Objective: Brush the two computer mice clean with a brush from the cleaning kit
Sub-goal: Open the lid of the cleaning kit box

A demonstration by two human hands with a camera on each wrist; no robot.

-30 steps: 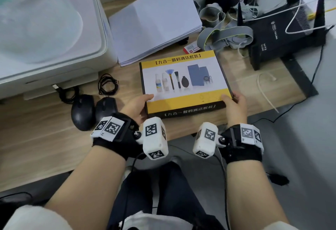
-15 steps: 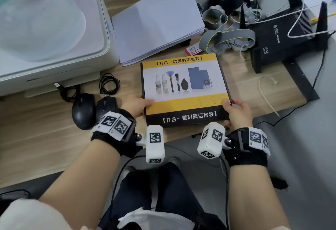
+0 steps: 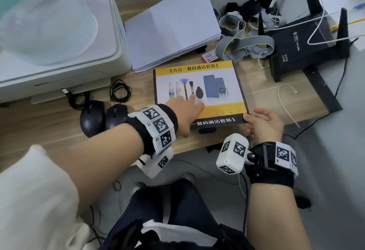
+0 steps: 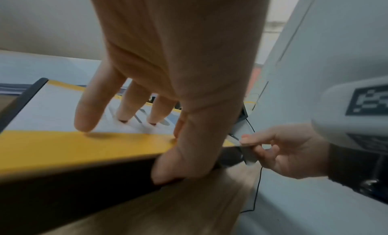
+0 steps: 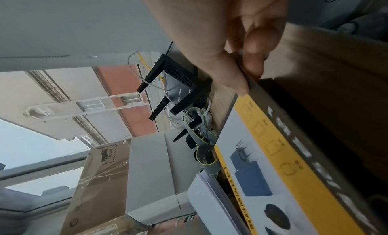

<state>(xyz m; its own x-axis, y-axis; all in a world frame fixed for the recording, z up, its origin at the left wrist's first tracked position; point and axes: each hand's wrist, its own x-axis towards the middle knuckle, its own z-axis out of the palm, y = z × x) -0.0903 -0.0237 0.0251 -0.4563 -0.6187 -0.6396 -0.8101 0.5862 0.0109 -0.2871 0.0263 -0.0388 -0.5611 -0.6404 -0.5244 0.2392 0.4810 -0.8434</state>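
Note:
The cleaning kit box (image 3: 219, 99), yellow, white and black with tools pictured on its lid, lies closed on the wooden desk near its front edge. My left hand (image 3: 185, 107) lies on the lid with straight fingers (image 4: 88, 109), and its thumb rests against the black front wall. My right hand (image 3: 260, 123) pinches the box's near right corner between thumb (image 5: 228, 72) and fingers. Two black computer mice (image 3: 92, 117) (image 3: 116, 115) sit side by side left of the box, just beyond my left wrist. No brush is in view outside the box.
A white printer (image 3: 59, 52) fills the back left, with a paper stack (image 3: 169, 26) beside it. A black router (image 3: 306, 40), grey straps (image 3: 243, 44) and cables crowd the back right. A coiled black cable (image 3: 119, 91) lies behind the mice, and a white cable tie (image 3: 286, 101) right of the box.
My left hand has left the box's near left corner and moved right onto the lid. My right hand has stayed at the near right corner.

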